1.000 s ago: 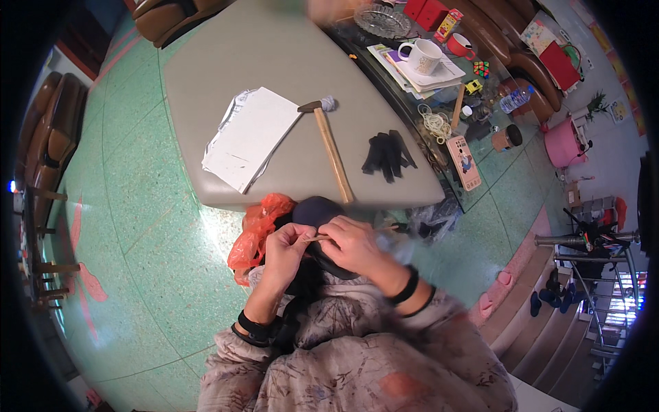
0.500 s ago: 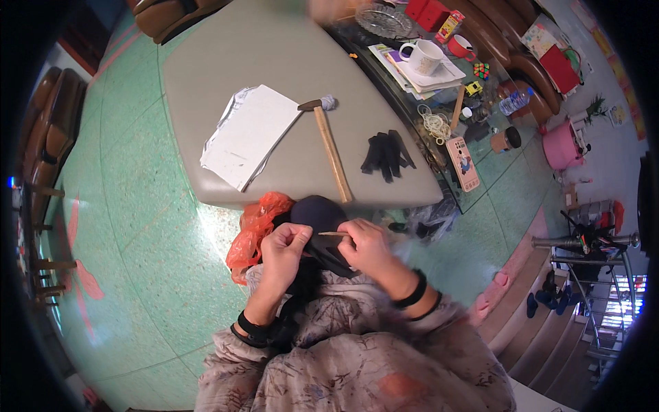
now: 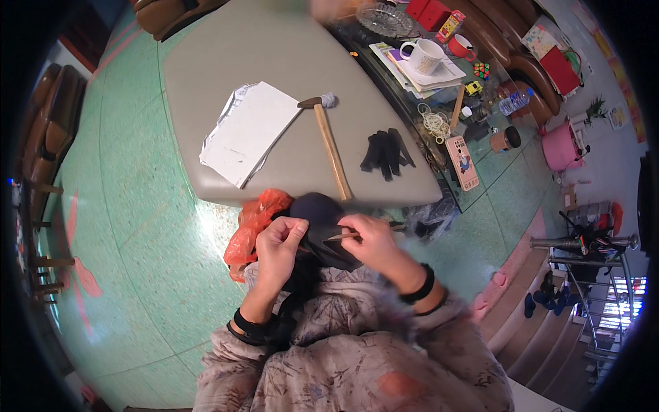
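Over my lap is a dark navy, rounded thing [image 3: 316,208], with a piece of black material [image 3: 333,255] below it. My left hand [image 3: 280,246] pinches thumb and forefinger together at the left edge of the dark thing; what lies between the fingertips is too small to make out. On the other side my right hand [image 3: 371,240] is closed around a thin, brownish, pointed tool [image 3: 336,237]. Its tip points left across the black material. An orange-red plastic bag [image 3: 250,237] is crumpled beside my left hand.
Ahead, the grey padded bench [image 3: 226,58] bears a stack of white sheets [image 3: 252,134], a wooden-handled hammer [image 3: 329,147] and several black strips [image 3: 388,154]. On the glass table [image 3: 473,196] at right are a phone [image 3: 462,163], string [image 3: 434,123] and a white mug [image 3: 422,56]. Steps [image 3: 549,343] descend at lower right.
My right hand has shifted slightly right and down, and the pointed tool's tip now angles lower. The left hand keeps its pinch, moved slightly left. The bench things lie as before.
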{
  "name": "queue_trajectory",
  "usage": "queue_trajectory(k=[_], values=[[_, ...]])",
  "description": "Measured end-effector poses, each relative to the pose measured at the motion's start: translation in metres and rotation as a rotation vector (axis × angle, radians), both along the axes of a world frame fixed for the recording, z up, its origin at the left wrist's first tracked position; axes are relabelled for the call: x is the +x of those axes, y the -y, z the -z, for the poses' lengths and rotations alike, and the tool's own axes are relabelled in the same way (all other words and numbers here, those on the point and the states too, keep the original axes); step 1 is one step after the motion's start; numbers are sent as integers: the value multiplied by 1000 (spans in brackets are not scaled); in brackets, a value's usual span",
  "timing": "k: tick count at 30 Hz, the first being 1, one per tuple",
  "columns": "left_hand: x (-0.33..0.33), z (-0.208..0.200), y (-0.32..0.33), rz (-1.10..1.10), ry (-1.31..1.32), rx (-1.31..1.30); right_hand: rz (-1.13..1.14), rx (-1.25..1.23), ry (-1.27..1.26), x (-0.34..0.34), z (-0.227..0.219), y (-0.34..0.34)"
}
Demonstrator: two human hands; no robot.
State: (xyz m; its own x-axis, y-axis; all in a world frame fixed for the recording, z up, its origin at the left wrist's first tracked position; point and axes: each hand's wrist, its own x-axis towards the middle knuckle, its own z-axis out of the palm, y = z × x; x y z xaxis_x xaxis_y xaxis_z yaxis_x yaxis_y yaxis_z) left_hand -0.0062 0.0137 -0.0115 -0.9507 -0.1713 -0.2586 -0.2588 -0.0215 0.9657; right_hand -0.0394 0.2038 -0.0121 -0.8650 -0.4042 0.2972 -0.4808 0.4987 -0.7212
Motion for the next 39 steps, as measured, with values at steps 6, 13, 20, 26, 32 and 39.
queue_trajectory(k=[6,13,20,26,32,39], values=[[-3,-16,28,394,120,149,-199,-11,-178,-2,-13,-6],[2,-32,36,600,10,58,-426,152,-325,12,-28,-16],[5,-31,39,676,-11,-26,-476,225,-491,17,-41,-14],[11,-36,31,621,-69,-132,-397,149,-449,16,-27,-13],[12,-28,30,641,-92,-132,-417,204,-514,18,-27,-13],[18,-29,17,620,-225,-374,-365,170,-442,20,-23,-15]])
